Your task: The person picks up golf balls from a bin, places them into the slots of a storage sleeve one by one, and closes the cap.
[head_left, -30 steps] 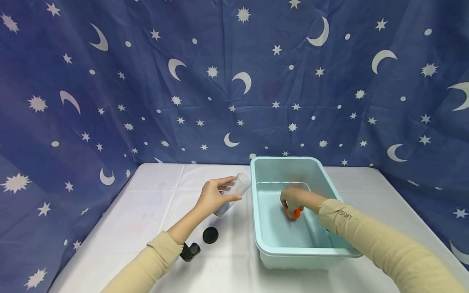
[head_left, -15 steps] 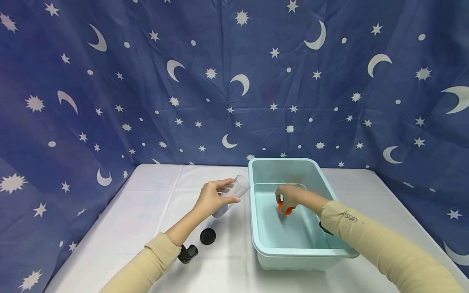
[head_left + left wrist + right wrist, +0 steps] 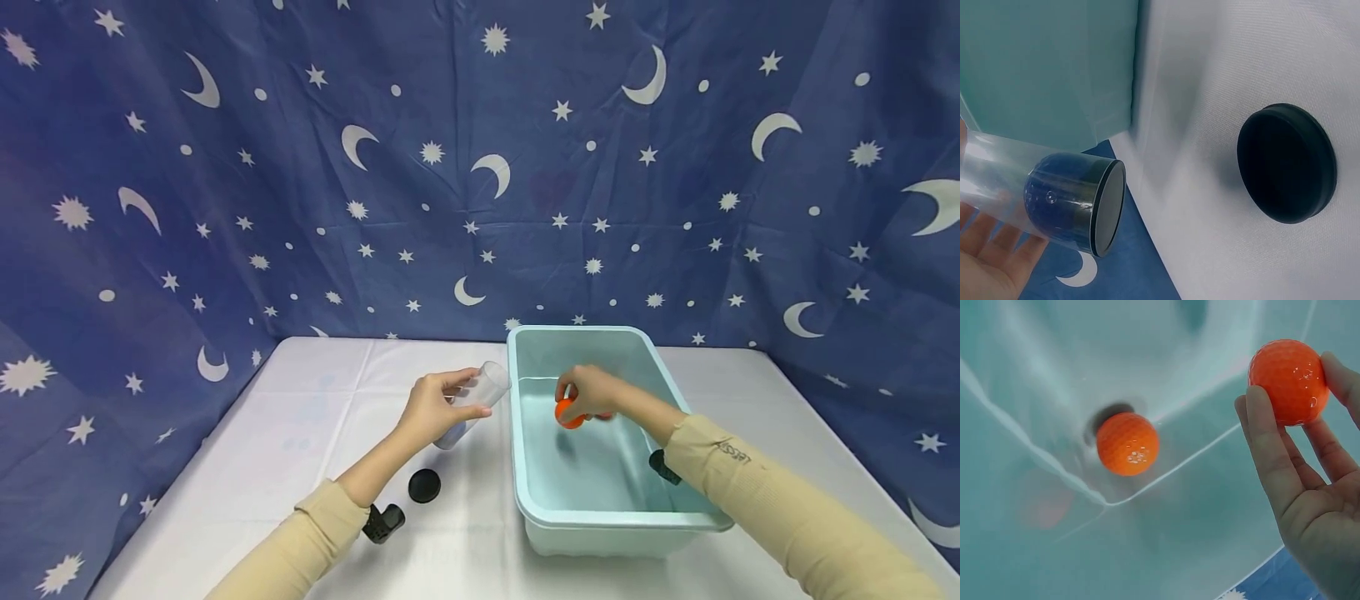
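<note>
My left hand (image 3: 435, 408) grips a clear plastic tube (image 3: 487, 385), tilted with its open end towards the bin. A blue ball (image 3: 1054, 194) sits at the tube's lower end in the left wrist view. Over the floor of the pale turquoise bin (image 3: 600, 518), my right hand (image 3: 596, 392) pinches an orange golf ball (image 3: 1289, 381) between fingertips and thumb. A second orange golf ball (image 3: 1127, 444) lies in a corner of the bin floor; in the head view my right hand mostly hides it.
A round black cap (image 3: 424, 486) lies on the white-covered table (image 3: 300, 433), left of the bin. Black wrist cameras show at both cuffs. Behind the table hangs a blue cloth (image 3: 420, 167) with moons and stars.
My right hand has moved a little left and up inside the bin with the orange golf ball, uncovering part of the second one. My left hand and the tube stay nearly still.
</note>
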### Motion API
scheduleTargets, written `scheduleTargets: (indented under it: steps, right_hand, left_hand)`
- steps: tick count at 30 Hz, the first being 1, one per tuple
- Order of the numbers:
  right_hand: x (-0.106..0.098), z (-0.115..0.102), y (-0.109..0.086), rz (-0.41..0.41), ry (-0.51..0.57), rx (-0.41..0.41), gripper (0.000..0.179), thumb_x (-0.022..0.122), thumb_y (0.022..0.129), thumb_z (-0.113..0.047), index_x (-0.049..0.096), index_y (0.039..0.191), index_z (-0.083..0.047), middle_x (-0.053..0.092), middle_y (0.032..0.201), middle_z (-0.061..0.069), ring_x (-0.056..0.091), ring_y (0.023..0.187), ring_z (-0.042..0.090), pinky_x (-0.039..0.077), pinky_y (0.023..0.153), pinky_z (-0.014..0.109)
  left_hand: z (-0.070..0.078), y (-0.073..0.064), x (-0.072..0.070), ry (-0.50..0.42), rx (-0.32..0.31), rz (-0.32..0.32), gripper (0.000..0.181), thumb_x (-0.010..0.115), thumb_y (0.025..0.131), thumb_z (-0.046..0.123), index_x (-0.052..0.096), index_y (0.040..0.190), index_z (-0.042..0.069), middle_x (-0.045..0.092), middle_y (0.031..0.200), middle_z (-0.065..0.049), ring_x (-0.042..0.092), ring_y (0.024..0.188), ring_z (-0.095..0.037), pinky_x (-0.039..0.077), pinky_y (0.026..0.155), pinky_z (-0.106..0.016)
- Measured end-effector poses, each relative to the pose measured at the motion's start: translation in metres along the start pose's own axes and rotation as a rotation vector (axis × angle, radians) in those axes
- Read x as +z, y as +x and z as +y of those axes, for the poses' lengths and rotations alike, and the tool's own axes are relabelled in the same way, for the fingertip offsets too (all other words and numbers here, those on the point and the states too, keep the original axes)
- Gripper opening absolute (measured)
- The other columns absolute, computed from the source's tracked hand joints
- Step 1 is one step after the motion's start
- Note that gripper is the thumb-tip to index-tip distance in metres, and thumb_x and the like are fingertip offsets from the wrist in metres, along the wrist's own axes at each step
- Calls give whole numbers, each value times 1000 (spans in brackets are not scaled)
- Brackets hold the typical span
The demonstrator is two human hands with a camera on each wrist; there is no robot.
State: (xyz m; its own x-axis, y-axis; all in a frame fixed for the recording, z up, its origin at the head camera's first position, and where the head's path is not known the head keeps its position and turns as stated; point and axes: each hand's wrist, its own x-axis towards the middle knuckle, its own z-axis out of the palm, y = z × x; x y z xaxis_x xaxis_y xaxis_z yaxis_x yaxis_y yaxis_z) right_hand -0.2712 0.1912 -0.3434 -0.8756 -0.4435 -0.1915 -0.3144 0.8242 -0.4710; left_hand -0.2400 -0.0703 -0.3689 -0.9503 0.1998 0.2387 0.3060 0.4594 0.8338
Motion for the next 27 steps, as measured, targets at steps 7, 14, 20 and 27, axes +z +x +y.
scheduleTargets:
  steps: [7,14,20,27]
  right_hand:
    - [-8,-5,4,40,145,-14,24,71,80,-5,64,100,5,66,88,16,62,63,16,57,62,27]
    - [-12,-13,1,122,344,64,34,69,84,-12,61,111,7,64,97,20,63,65,16,58,66,28]
    - [-13,-15,-1,146,562,114,37,66,86,-11,57,116,8,63,103,19,64,68,14,58,68,24]
    - [-13,-18,-5,131,725,122,39,64,88,-11,54,121,7,61,105,13,65,80,14,57,81,35]
  left_hand:
    - [0,1,-1,-9,6,13,57,85,67,18,66,120,9,65,121,-12,65,104,-32,55,85,-44]
    - [2,0,-1,-22,-15,13,57,85,67,18,66,120,9,65,121,-12,65,105,-31,55,86,-43]
    - [1,0,0,-27,-7,5,57,85,67,16,65,120,9,65,121,-11,65,104,-31,55,86,-42]
    - [-1,0,0,-34,9,-4,58,85,66,14,66,120,11,67,118,-8,66,103,-29,55,85,-41]
